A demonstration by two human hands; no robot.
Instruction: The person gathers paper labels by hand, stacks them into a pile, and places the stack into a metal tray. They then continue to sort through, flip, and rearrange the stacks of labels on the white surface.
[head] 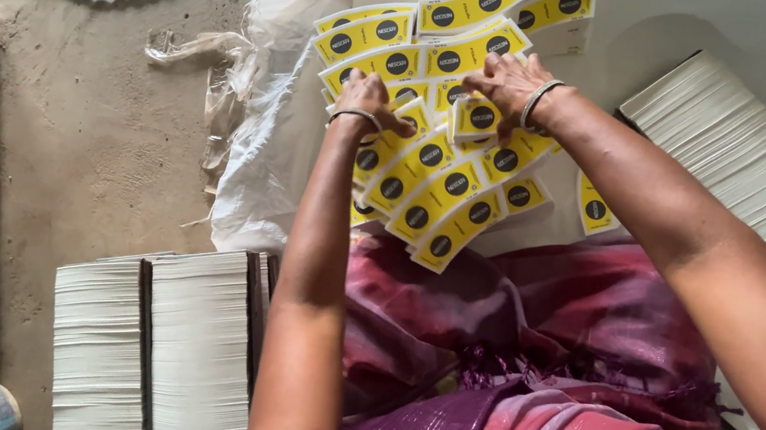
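Landmark: the fanned spread of yellow labels [431, 167], curved strips with black round marks, lying on a white plastic sheet [270, 158].

Left hand [370, 100] sits on the spread's left edge, fingers curled down onto the labels, pressing rather than pinching; a bangle on the wrist. Right hand [509, 82] is over the spread's upper right, fingers closed loosely around a small bundle of labels [476, 118] at the spread's centre. Exact pinch is hidden under the fingers.

Edges: the spread overhangs toward the lap, lower edge touching purple cloth [522, 367]. One stray label [594, 208] lies just right of the spread.

Room: bare concrete floor [86, 100] is open left of the spread. White stacked sheets [161, 344] sit lower left of it, another white stack [762, 181] to the right, boxing both flanks.
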